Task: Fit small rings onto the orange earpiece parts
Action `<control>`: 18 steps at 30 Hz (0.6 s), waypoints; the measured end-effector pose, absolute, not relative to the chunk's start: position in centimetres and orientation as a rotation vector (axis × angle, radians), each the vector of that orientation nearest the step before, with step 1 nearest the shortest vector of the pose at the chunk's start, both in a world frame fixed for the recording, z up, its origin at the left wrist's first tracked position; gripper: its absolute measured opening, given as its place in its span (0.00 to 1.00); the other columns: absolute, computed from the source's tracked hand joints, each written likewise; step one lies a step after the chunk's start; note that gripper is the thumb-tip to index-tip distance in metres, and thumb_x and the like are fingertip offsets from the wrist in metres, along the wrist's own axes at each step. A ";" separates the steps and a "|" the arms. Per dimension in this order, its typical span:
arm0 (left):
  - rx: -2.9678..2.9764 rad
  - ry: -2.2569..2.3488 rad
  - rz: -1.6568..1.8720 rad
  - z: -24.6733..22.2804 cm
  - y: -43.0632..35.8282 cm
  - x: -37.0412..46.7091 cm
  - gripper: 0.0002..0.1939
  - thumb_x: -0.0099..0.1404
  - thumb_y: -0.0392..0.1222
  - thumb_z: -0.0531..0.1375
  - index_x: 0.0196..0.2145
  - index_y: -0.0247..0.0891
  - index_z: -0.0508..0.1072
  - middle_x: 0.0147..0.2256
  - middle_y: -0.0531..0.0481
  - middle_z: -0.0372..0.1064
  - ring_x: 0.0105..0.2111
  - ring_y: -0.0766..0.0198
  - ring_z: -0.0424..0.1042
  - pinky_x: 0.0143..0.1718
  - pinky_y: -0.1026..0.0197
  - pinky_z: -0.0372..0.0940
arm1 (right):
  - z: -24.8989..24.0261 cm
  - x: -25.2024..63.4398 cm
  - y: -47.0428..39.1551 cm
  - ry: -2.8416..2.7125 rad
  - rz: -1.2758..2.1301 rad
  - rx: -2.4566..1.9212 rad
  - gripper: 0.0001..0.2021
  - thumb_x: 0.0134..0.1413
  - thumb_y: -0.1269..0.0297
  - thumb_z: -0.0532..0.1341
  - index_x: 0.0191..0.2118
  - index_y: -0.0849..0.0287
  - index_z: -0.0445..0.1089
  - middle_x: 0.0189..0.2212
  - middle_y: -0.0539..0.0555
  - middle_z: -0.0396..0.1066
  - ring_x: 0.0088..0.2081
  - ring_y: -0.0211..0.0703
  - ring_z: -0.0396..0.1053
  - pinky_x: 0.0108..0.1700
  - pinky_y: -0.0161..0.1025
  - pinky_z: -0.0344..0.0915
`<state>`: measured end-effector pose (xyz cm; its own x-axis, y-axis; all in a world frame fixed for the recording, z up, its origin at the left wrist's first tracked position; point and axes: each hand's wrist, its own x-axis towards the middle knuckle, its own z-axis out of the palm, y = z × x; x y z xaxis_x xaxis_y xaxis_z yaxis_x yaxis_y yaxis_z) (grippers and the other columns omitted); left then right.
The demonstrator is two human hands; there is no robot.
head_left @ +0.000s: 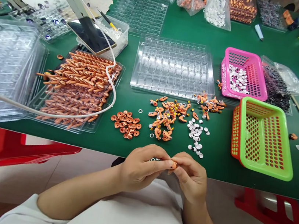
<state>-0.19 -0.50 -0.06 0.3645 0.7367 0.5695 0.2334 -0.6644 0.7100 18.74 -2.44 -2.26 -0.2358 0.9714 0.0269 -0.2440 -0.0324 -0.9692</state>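
My left hand and my right hand meet at the table's front edge, fingertips pinched together on a small orange plastic part. Most of that part is hidden by the fingers. Just beyond them lies a loose pile of curved orange pieces with yellow and white bits. To its left is a cluster of round orange cups. Small white discs lie scattered on the right of the pile. A white ring rests between the cups and the curved pieces.
A lime green basket, nested in a red one, stands at right; behind it is a pink basket with white discs. Clear trays lie ahead. Stacked orange parts sit at left, under a phone on a stand and a white cable.
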 end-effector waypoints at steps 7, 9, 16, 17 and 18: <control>2.101 0.836 1.268 -0.2 -0.6 -0.2 0.16 0.66 0.28 0.56 0.51 0.38 0.71 0.37 0.45 0.74 0.37 0.64 0.74 0.37 0.63 0.72 | -3.1 18.4 -2.6 -1.096 1.528 -0.858 0.09 0.59 0.64 0.64 0.45 0.52 0.76 0.35 0.54 0.71 0.31 0.40 0.71 0.30 0.38 0.71; 2.103 0.837 1.256 -0.2 -0.6 -0.2 0.16 0.67 0.28 0.56 0.50 0.38 0.72 0.37 0.45 0.74 0.37 0.64 0.74 0.37 0.63 0.72 | -3.1 18.4 -2.6 -1.093 1.522 -0.865 0.09 0.58 0.64 0.64 0.45 0.52 0.76 0.35 0.54 0.71 0.31 0.40 0.71 0.30 0.38 0.71; 2.093 0.852 1.258 -0.3 -0.6 -0.2 0.16 0.67 0.28 0.56 0.50 0.38 0.72 0.37 0.45 0.74 0.36 0.64 0.73 0.36 0.63 0.72 | -3.3 18.5 -2.7 -1.117 1.501 -0.881 0.09 0.58 0.65 0.64 0.45 0.51 0.76 0.35 0.54 0.71 0.32 0.41 0.71 0.32 0.39 0.71; 2.092 0.849 1.260 -0.3 -0.6 -0.2 0.15 0.67 0.28 0.56 0.50 0.37 0.72 0.36 0.45 0.74 0.36 0.64 0.73 0.36 0.63 0.72 | -3.4 18.5 -2.7 -1.121 1.501 -0.876 0.10 0.59 0.66 0.64 0.45 0.50 0.76 0.35 0.54 0.71 0.32 0.41 0.71 0.32 0.39 0.71; 2.092 0.847 1.259 -0.3 -0.6 -0.2 0.15 0.67 0.28 0.56 0.50 0.37 0.72 0.36 0.45 0.74 0.36 0.64 0.73 0.36 0.63 0.72 | -3.4 18.5 -2.7 -1.124 1.498 -0.872 0.10 0.59 0.66 0.63 0.46 0.50 0.76 0.35 0.54 0.71 0.32 0.41 0.71 0.32 0.39 0.71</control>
